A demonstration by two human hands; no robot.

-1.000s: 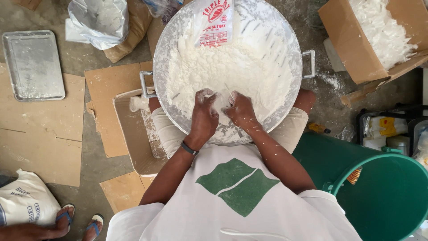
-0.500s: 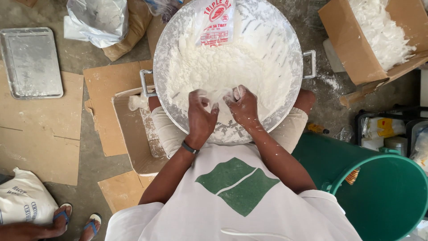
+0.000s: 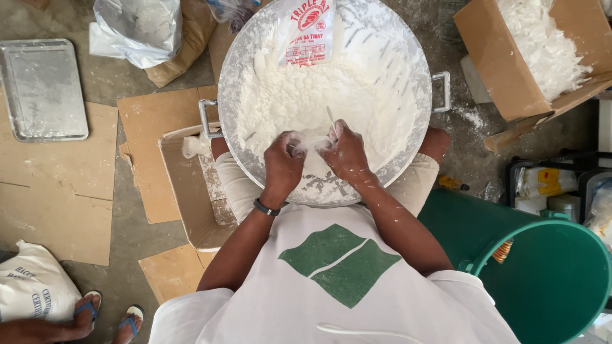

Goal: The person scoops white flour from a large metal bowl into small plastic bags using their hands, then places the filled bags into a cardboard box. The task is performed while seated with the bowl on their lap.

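Note:
A wide metal basin [image 3: 408,70] holds a heap of white powder [image 3: 306,95]. A clear plastic packet with red print [image 3: 307,32] lies against its far rim. Both hands are over the near part of the basin, dusted white. My left hand [image 3: 282,164] and my right hand [image 3: 346,155] pinch a small clear plastic bag [image 3: 312,141] between them, just above the powder. A thin white strip sticks up beside my right fingers. A dark band is on my left wrist.
A flat metal tray [image 3: 43,89] lies far left on cardboard sheets [image 3: 64,185]. A cardboard box of white plastic [image 3: 529,57] stands top right, a green barrel [image 3: 548,280] bottom right. A white sack [image 3: 32,290] and another person's sandalled feet [image 3: 105,315] are bottom left.
My hands have lifted out of the powder and drawn slightly apart, now holding the small plastic bag between them. The basin has not moved.

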